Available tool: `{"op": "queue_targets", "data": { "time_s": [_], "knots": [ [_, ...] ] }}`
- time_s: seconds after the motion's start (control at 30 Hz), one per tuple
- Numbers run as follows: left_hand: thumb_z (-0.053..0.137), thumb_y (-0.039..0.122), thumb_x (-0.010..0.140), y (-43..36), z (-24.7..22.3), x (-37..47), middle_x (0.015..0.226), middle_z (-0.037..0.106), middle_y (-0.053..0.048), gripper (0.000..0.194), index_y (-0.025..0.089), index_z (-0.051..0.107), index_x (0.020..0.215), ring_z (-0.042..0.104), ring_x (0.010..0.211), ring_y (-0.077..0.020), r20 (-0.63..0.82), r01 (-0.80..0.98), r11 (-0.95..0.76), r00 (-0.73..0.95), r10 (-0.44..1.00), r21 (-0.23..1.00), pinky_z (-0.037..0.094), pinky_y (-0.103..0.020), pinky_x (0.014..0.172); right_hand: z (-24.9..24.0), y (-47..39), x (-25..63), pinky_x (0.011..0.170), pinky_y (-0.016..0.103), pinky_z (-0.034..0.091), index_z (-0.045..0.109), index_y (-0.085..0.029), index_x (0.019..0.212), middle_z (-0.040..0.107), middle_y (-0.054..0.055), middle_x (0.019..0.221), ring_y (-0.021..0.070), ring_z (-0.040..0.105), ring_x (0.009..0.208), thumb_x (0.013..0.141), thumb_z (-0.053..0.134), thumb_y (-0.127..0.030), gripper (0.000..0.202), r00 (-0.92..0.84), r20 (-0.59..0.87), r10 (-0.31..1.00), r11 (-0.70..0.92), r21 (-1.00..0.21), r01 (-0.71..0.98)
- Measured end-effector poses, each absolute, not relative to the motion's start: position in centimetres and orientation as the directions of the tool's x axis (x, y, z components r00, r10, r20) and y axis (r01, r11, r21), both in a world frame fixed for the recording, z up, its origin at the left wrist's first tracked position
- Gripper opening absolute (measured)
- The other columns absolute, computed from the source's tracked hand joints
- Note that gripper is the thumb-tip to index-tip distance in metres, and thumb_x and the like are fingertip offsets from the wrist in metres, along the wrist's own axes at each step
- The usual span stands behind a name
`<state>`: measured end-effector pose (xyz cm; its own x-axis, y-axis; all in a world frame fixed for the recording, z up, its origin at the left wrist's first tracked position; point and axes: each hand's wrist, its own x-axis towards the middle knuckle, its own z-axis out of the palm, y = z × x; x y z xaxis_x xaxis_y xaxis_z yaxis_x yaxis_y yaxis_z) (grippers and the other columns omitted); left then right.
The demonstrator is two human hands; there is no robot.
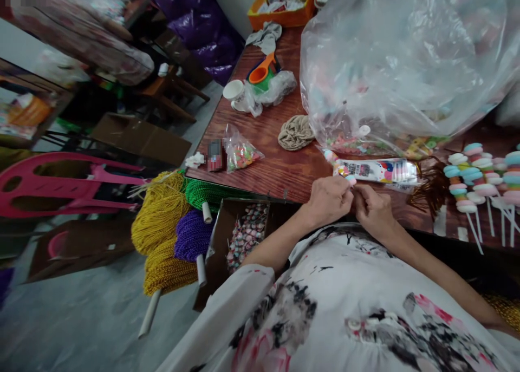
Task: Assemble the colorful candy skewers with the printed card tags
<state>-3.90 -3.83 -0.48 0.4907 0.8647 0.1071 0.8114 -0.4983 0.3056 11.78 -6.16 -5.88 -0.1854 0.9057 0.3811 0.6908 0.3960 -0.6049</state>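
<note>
Both hands are close together at the table's front edge. My left hand (330, 198) is closed, its fingers pinched around the lower end of a pastel marshmallow-like skewer (336, 163) that pokes out beyond the knuckles. Beside it my right hand (374, 207) is closed too, fingertips drawn together; what they pinch is hidden. Just past the hands lies a printed silver-and-white wrapper pack (377, 170). Brown twist ties (430, 185) spread out right of it. Several finished-looking pastel skewers (463, 182) with white sticks lie at the right.
A large clear plastic bag (377, 63) fills the back right. Farther left are a cup (234, 92), an orange-handled tape dispenser (260, 75), a small candy bag (241, 152) and a cloth bundle (296, 132). Cord bundles (162, 215) and an open box (217, 236) stand below the left edge.
</note>
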Motion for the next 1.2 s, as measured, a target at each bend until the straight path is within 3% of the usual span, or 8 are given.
{"op": "queue_targets", "data": {
  "time_s": [0.13,0.27,0.43,0.57,0.77,0.87,1.0,1.2],
  "knots": [
    [0.043,0.020,0.089,-4.6,0.2,-4.4,0.090,0.069,-0.009,0.023,0.016,0.065,0.090,0.063,0.090,-0.0177,0.159,0.755,-0.593,0.573,0.804,0.279,0.048,-0.031,0.083,-5.5,-5.5,12.9,0.058,0.027,0.043,0.065,-0.018,0.097,0.070,0.004,0.072,0.0163,0.062,0.059,0.091,0.046,-0.020,0.020,-0.140,0.369,0.919,0.367,-0.665,0.651],
    [0.054,0.025,0.085,-2.4,2.4,-5.8,0.129,0.058,-0.015,0.043,0.017,0.053,0.127,0.045,0.131,-0.0313,0.164,0.759,-0.645,0.627,0.762,0.090,0.029,-0.053,0.111,-4.4,-5.6,14.0,0.063,0.030,0.044,0.065,-0.016,0.099,0.072,0.007,0.079,0.0186,0.064,0.065,0.088,0.046,-0.014,0.022,-0.336,0.438,0.834,0.539,-0.514,0.667],
    [0.050,0.012,0.080,1.2,2.0,-8.9,0.099,0.067,-0.012,0.032,0.015,0.060,0.110,0.063,0.099,-0.0249,-0.230,0.752,-0.657,0.649,0.725,0.049,0.046,-0.038,0.087,-3.0,-6.1,17.2,0.062,0.032,0.042,0.066,-0.016,0.097,0.072,0.008,0.078,0.0195,0.062,0.063,0.083,0.049,-0.012,0.023,-0.489,0.464,0.738,0.652,-0.305,0.694],
    [0.052,0.011,0.076,1.9,0.1,-13.4,0.092,0.068,-0.010,0.023,0.017,0.062,0.096,0.064,0.086,-0.0219,-0.176,0.912,-0.410,0.405,0.897,0.011,0.043,-0.030,0.071,-2.9,-6.5,22.1,0.059,0.032,0.042,0.067,-0.016,0.101,0.072,0.008,0.075,0.0185,0.061,0.058,0.084,0.052,-0.013,0.023,-0.388,0.468,0.794,0.556,-0.301,0.775],
    [0.066,0.038,0.080,0.5,0.1,-14.0,0.077,0.066,-0.004,0.024,0.014,0.064,0.079,0.059,0.071,-0.0128,0.196,0.721,-0.258,0.171,0.966,0.643,0.044,-0.024,0.066,-2.5,-6.3,20.3,0.058,0.027,0.047,0.064,-0.018,0.101,0.071,0.004,0.075,0.0162,0.064,0.060,0.084,0.053,-0.012,0.021,-0.326,0.525,0.786,0.561,-0.384,0.734],
    [0.066,0.050,0.080,-0.5,1.6,-12.1,0.077,0.068,-0.004,0.038,0.013,0.066,0.083,0.060,0.062,-0.0107,0.071,0.411,-0.156,0.214,0.974,0.898,0.047,-0.022,0.058,-2.3,-6.0,17.9,0.063,0.027,0.050,0.062,-0.017,0.105,0.073,0.006,0.084,0.0169,0.068,0.069,0.082,0.054,-0.007,0.027,-0.388,0.590,0.707,0.658,-0.350,0.666],
    [0.066,0.058,0.078,-1.4,2.4,-10.5,0.061,0.068,-0.005,0.049,0.009,0.066,0.078,0.054,0.040,-0.0087,-0.227,0.126,0.197,0.315,0.921,0.972,0.042,-0.020,0.039,-1.8,-6.1,17.6,0.066,0.028,0.052,0.061,-0.013,0.108,0.072,0.009,0.086,0.0192,0.068,0.073,0.081,0.052,-0.005,0.030,-0.430,0.614,0.662,0.693,-0.282,0.663],
    [0.074,0.053,0.072,-1.9,1.5,-9.0,0.060,0.068,-0.005,0.046,0.008,0.066,0.081,0.064,0.049,-0.0125,-0.238,-0.039,0.262,0.308,0.921,0.964,0.052,-0.020,0.045,-0.8,-6.7,17.6,0.067,0.033,0.049,0.062,-0.012,0.100,0.072,0.010,0.084,0.0215,0.066,0.071,0.083,0.053,-0.011,0.019,-0.483,0.515,0.709,0.618,-0.122,0.777]
  ]
}}
